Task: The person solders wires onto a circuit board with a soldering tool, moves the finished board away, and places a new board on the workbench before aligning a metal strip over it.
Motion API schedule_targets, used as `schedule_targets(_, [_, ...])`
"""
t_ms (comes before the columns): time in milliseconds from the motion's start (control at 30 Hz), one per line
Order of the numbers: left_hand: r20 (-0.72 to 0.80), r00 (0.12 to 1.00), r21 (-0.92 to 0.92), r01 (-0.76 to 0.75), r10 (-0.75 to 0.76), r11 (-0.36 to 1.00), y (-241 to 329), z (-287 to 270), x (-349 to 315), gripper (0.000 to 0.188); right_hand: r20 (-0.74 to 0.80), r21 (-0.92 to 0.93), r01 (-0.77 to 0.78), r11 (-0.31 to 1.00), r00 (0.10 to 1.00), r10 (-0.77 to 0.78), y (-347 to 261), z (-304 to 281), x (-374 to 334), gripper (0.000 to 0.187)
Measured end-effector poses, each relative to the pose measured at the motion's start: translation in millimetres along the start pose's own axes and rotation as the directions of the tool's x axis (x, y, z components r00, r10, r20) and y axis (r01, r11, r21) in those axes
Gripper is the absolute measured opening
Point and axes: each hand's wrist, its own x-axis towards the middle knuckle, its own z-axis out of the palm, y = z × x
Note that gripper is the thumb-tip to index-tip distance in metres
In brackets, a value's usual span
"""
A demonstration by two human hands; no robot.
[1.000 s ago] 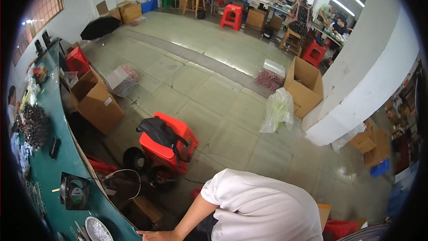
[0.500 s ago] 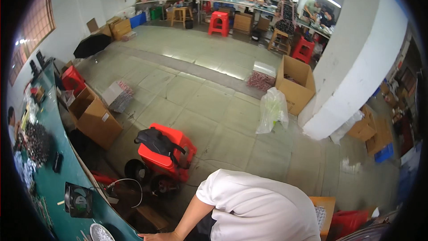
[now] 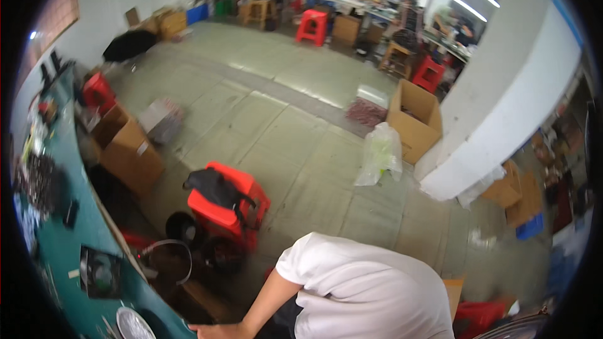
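Note:
My right arm, in a short white sleeve (image 3: pixel 352 276), reaches down and left from the lower edge. My right hand (image 3: pixel 221 331) rests at the near edge of the green table (image 3: pixel 75 226), a finger stretched out along it and no object seen in it. The frame's lower edge cuts off part of this hand. Nearest to it on the table is a round metal bowl (image 3: pixel 134 324) with shiny contents too small to name. Beyond the bowl stands a square black fan (image 3: pixel 100 273). My left hand is out of view.
A red stool (image 3: pixel 229 191) bearing a black bag (image 3: pixel 213 187) stands on the floor beyond my arm. Open cartons (image 3: pixel 130 150) flank the table, and another carton (image 3: pixel 414 119) stands by the white pillar (image 3: pixel 496 88). People work at far benches.
The view has shifted slightly, so the table, fan, bowl and red stool sit a little further left. My right hand stays at the table's edge.

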Motion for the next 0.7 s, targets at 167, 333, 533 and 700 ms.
schedule_targets(167, [0.056, 0.879, 0.161, 0.46, -0.473, 0.873, 2.1, -38.1, -118.8, 0.019, 0.007, -0.004, -0.071, 0.997, 0.997, 0.071, 3.1, -12.9, 0.5, 0.039])
schedule_targets(333, [-0.209, 0.641, 0.08, 0.764, -0.739, 0.641, 62.7, -59.2, -250.5, 0.006, -0.023, -0.108, 0.071, 0.992, 0.997, -0.074, -15.4, -22.8, 9.8, 0.035])
schedule_targets(533, [-0.262, 0.256, -0.441, 0.826, -0.93, 0.352, 87.9, -58.0, -252.2, 0.027, 0.185, -0.127, -0.444, 0.887, 0.868, 0.461, -41.9, -35.6, -1.4, 0.024])
schedule_targets(700, [-0.261, 0.105, -0.67, 0.696, -0.96, 0.258, 94.6, -52.7, -270.5, 0.038, 0.209, -0.021, -0.362, 0.932, 0.91, 0.358, -38.0, -26.6, -4.1, 0.03])
